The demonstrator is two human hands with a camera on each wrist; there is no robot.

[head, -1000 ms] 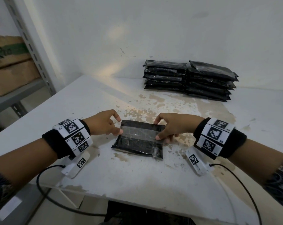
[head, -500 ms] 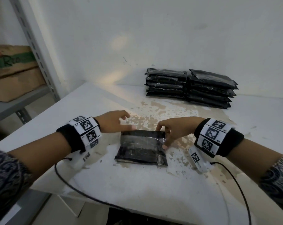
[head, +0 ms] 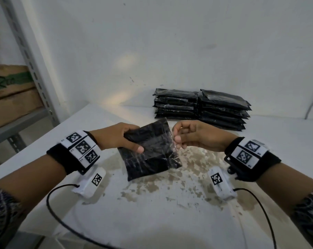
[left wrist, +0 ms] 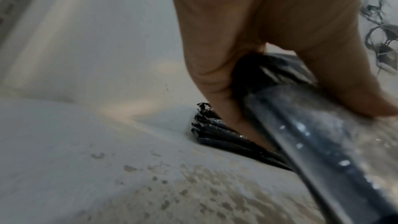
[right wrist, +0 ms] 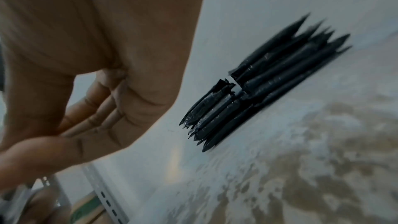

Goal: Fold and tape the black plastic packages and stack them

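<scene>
Left hand (head: 114,139) gripping a folded, taped black plastic package (head: 150,151) lifted at frame centre, right hand (head: 193,137) just beside its right edge, fingers loosely curled, holding nothing, two stacks of black packages (head: 200,108) above, worn white table (head: 152,212)

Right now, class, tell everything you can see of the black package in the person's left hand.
The black package is a flat, folded rectangle of crinkled glossy plastic with clear tape across it. It is tilted and lifted off the white table. The left hand grips its left edge, thumb on top. The right hand is at its right edge; contact is unclear.
</scene>
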